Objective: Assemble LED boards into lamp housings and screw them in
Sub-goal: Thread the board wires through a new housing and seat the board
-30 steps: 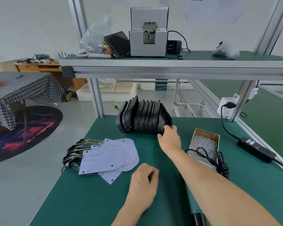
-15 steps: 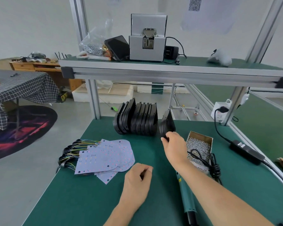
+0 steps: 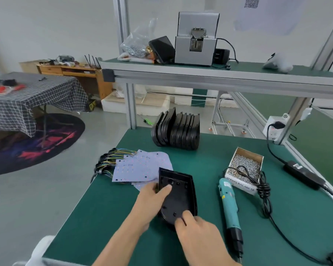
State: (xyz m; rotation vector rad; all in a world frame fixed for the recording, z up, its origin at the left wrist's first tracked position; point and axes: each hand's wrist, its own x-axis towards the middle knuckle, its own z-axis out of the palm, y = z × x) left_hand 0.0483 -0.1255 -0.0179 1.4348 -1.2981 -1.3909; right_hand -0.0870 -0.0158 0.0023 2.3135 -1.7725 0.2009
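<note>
Just in front of the LED boards [image 3: 140, 167] on the desk [image 3: 108, 217]: one black lamp housing [image 3: 178, 196], open side up, now pulled out of the upright row of housings [image 3: 176, 132] and brought near. Left hand [image 3: 152, 196] grips its left edge, thumb inside; right hand [image 3: 198, 230] pinches its rounded near end. Judgement: housing staged, board insertion next; electric screwdriver [image 3: 230, 206] and screw box [image 3: 245, 167], right of the housing, lie untouched.

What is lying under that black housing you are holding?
The black housing, gripped by the left hand and right hand, overlaps the near edge of the LED boards. Beneath the rest, only green mat shows around it; directly underneath is hidden.
</note>
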